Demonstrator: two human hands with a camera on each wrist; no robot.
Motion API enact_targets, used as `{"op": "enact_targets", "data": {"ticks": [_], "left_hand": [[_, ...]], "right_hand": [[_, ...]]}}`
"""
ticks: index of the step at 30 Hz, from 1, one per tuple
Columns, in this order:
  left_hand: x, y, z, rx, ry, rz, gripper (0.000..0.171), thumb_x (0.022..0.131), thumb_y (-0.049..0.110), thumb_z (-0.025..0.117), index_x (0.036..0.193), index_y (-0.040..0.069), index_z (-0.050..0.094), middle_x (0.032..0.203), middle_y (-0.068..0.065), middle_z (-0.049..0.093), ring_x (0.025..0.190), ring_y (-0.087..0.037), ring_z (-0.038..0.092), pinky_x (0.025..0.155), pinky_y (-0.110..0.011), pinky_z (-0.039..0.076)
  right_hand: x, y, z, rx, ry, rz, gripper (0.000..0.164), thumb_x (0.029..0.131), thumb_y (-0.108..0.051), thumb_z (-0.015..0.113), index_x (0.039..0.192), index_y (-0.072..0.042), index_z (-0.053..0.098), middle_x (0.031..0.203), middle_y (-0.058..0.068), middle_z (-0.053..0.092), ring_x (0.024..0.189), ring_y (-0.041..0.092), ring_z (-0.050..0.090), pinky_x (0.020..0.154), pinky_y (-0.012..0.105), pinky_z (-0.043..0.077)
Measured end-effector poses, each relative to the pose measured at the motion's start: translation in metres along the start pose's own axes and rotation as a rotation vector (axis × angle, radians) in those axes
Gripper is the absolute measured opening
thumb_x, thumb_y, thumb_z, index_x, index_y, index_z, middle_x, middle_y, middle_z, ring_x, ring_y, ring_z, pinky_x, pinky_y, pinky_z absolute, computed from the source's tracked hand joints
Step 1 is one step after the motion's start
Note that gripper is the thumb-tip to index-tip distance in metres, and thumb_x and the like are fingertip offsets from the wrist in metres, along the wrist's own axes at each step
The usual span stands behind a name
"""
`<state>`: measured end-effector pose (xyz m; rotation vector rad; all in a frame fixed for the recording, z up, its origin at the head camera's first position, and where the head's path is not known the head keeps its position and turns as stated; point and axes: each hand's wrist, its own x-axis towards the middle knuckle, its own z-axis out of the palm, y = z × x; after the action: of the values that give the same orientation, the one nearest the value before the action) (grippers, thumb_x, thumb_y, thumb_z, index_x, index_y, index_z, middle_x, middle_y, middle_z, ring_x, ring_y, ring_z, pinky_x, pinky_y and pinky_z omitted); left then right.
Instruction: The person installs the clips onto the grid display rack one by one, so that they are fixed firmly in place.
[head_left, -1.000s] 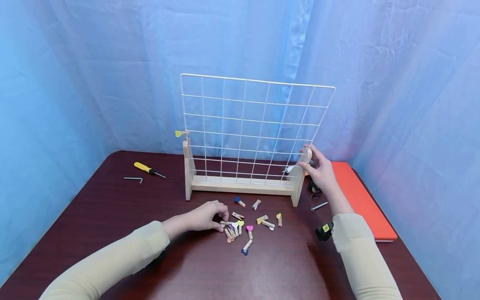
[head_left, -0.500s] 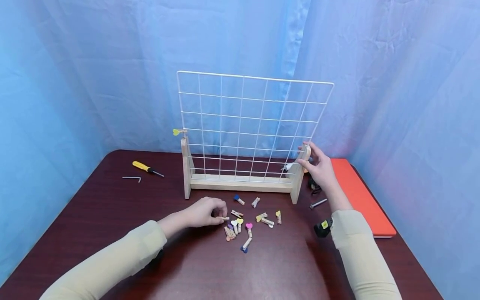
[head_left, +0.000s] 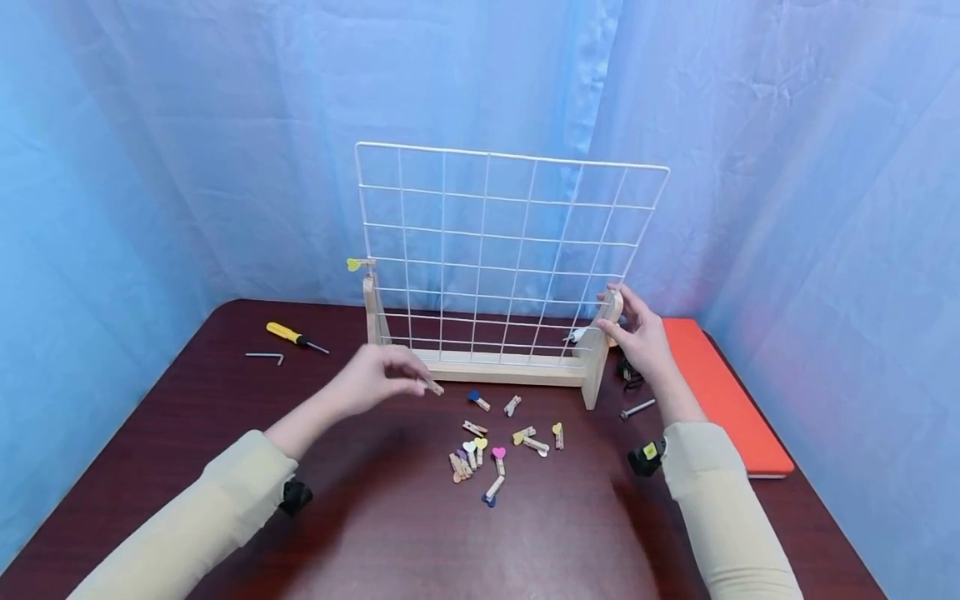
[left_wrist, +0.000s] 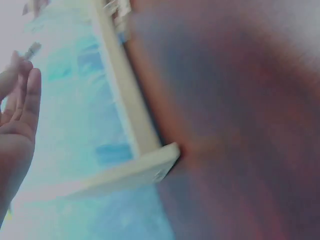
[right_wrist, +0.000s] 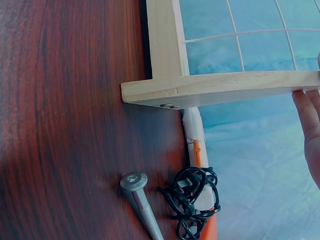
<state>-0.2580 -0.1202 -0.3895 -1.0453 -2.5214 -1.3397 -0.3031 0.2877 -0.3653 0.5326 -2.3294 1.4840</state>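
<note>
My left hand (head_left: 375, 379) pinches a small wooden clothespin (head_left: 433, 387) between thumb and fingers, in front of the stand's bottom bar (head_left: 495, 373). In the left wrist view the same clothespin (left_wrist: 33, 50) juts past the fingertips. My right hand (head_left: 639, 337) grips the top of the right wooden upright (head_left: 596, 371); only its fingers (right_wrist: 305, 112) show in the right wrist view. A white wire grid (head_left: 513, 157) stands in the wooden stand, leaning back. One clothespin with a yellow heart (head_left: 354, 264) is clipped to its left edge. Several heart clothespins (head_left: 499, 462) lie scattered on the table.
A yellow screwdriver (head_left: 285, 332) and a hex key (head_left: 264, 356) lie at the left. On the right are a bolt (right_wrist: 142, 200), a bundled black cable (right_wrist: 192, 200) and a red book (head_left: 723, 400). Blue curtains (head_left: 480, 75) hang behind the dark table (head_left: 420, 542).
My left hand has picked a clothespin from the pile and lifted it up and to the left, toward the stand. The right hand keeps its grip on the upright.
</note>
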Motion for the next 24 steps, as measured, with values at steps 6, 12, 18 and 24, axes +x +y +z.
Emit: {"op": "enact_targets", "data": {"ticks": [6, 12, 18, 24], "left_hand": [[0.008, 0.022, -0.042, -0.062, 0.298, -0.076, 0.013, 0.079, 0.019, 0.067, 0.087, 0.009, 0.071, 0.081, -0.005, 0.069, 0.067, -0.007, 0.062, 0.06, -0.021, 0.05], [0.022, 0.045, -0.073, -0.062, 0.638, 0.048, 0.018, 0.078, 0.011, 0.068, 0.091, -0.001, 0.068, 0.077, -0.009, 0.067, 0.061, -0.007, 0.058, 0.055, -0.016, 0.045], [0.045, 0.038, -0.092, -0.082, 0.867, 0.131, 0.019, 0.075, 0.012, 0.071, 0.086, -0.004, 0.069, 0.073, -0.006, 0.067, 0.062, -0.007, 0.059, 0.06, -0.017, 0.047], [0.062, 0.01, -0.105, -0.016, 0.945, 0.099, 0.021, 0.075, 0.024, 0.069, 0.088, 0.008, 0.071, 0.078, -0.004, 0.068, 0.067, -0.006, 0.061, 0.064, -0.017, 0.048]], "right_hand": [[-0.001, 0.002, -0.002, -0.007, 0.003, -0.004, 0.055, 0.083, -0.005, 0.06, 0.132, -0.02, 0.042, 0.124, 0.018, 0.051, 0.115, 0.029, 0.047, 0.071, 0.013, 0.047], [-0.002, 0.004, -0.006, -0.002, 0.009, -0.014, 0.055, 0.083, -0.004, 0.06, 0.132, -0.019, 0.042, 0.123, 0.02, 0.051, 0.114, 0.03, 0.048, 0.069, 0.014, 0.048], [-0.004, 0.005, -0.009, 0.001, 0.024, -0.021, 0.054, 0.083, -0.003, 0.06, 0.132, -0.018, 0.043, 0.122, 0.02, 0.052, 0.112, 0.029, 0.049, 0.07, 0.015, 0.048], [-0.004, 0.004, -0.008, 0.011, 0.023, -0.021, 0.053, 0.083, -0.004, 0.06, 0.132, -0.017, 0.043, 0.123, 0.021, 0.051, 0.111, 0.03, 0.049, 0.069, 0.015, 0.048]]}}
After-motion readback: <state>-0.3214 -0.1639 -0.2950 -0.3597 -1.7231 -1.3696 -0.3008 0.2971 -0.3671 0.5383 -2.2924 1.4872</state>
